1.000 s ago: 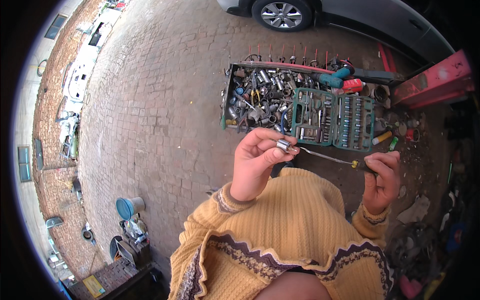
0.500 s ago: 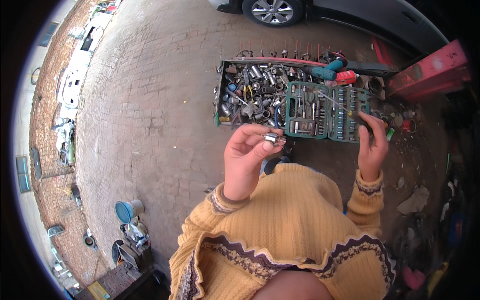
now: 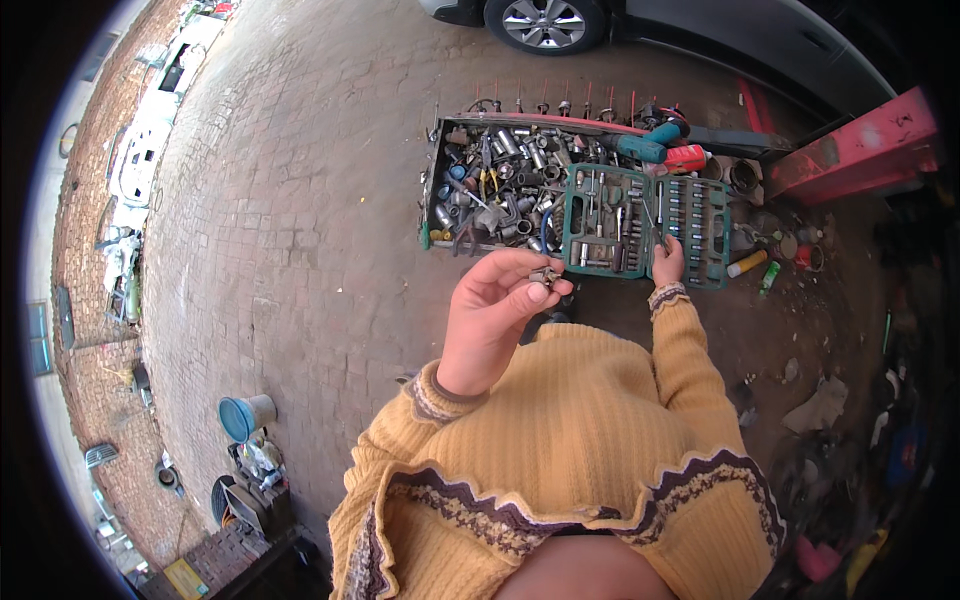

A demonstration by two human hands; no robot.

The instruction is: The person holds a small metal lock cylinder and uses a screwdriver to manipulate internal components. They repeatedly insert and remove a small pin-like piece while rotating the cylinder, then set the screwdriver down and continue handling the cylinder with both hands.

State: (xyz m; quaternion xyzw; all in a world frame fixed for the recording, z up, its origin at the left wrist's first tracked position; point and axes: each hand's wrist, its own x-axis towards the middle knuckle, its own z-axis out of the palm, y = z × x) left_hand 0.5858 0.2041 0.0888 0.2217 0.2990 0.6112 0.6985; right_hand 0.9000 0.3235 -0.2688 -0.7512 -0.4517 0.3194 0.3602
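My left hand (image 3: 492, 322) is raised in front of my chest. Its thumb and fingers pinch a small, shiny metal part (image 3: 542, 278), whose exact kind I cannot make out. Out over the near edge of an open green socket set case (image 3: 586, 270), my right hand (image 3: 668, 262) is closed round a screwdriver. The screwdriver's thin shaft (image 3: 652, 218) points away from me over the case's hinge area, and my fingers hide its handle. Sockets, bits and drive tools sit in the case's two halves.
The case lies on a tray (image 3: 428, 190) heaped with loose sockets and pliers. A teal power tool (image 3: 640, 148) and a red can (image 3: 686, 158) lie behind it. A red steel beam (image 3: 850, 150) stands at right, a car wheel (image 3: 543, 22) beyond. A blue bucket (image 3: 240, 416) is at left.
My right hand has moved left and lower with the screwdriver, from beside the case to its near edge. The left hand still pinches the metal part, which has turned slightly.
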